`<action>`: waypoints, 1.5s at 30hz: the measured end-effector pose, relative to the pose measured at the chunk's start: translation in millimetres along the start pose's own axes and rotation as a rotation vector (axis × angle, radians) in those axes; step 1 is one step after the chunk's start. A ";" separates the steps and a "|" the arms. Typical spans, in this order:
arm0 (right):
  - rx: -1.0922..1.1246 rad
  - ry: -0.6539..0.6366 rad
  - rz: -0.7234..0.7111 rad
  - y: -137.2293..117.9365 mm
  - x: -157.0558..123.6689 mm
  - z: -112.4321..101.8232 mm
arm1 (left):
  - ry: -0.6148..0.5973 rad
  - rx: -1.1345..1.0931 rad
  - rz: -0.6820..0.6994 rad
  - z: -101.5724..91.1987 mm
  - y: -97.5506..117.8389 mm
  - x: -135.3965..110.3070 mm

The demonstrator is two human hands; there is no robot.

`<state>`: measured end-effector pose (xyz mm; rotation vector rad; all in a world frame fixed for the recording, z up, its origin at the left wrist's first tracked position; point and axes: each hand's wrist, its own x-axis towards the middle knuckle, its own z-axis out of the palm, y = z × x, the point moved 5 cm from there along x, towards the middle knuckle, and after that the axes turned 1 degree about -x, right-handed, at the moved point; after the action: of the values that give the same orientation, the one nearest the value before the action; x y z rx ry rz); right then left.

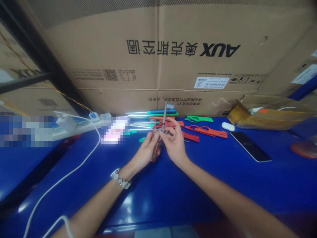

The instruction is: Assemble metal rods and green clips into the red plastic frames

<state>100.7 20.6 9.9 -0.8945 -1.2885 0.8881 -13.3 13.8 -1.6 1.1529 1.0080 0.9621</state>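
Note:
A red-handled tool (155, 154) with a narrow metal blade or shaft (164, 112) is held tilted between both hands, its metal part pointing up and away. My left hand (148, 145) is closed round its handle, with the thumb near where handle and metal meet. Against that same junction, the thumb and fingers of my right hand (174, 142) are pinched together, and one finger is bent above. Small metal parts show between the fingers, too blurred to name. Just behind the hands lie red handle pieces (192, 136) and several metal shafts (142, 125).
To the right are a green slotted handle piece (199, 119), a red one (208, 131), a white case (228, 126), a dark phone (250, 147) and a brown package (267, 115). A power strip (79, 129) and white cable (81, 165) lie left. Cardboard (158, 72) stands behind.

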 end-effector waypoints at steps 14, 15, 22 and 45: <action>-0.374 -0.111 -0.248 -20.1 9.4 -3.3 | 0.024 0.296 0.160 -10.5 3.4 -2.7; -0.369 -0.103 -0.256 -19.8 8.9 -3.0 | 0.024 0.289 0.159 -9.8 2.8 -2.4; -0.386 -0.102 -0.288 -18.6 7.2 -1.8 | 0.053 0.332 0.198 -13.2 5.0 -2.6; 0.028 -0.094 -0.075 8.2 8.5 5.4 | 0.028 0.242 0.270 -12.1 4.5 -1.5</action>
<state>95.6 31.9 6.1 -0.7849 -1.3781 0.8953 -25.7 16.2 1.7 1.5097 1.0285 1.0917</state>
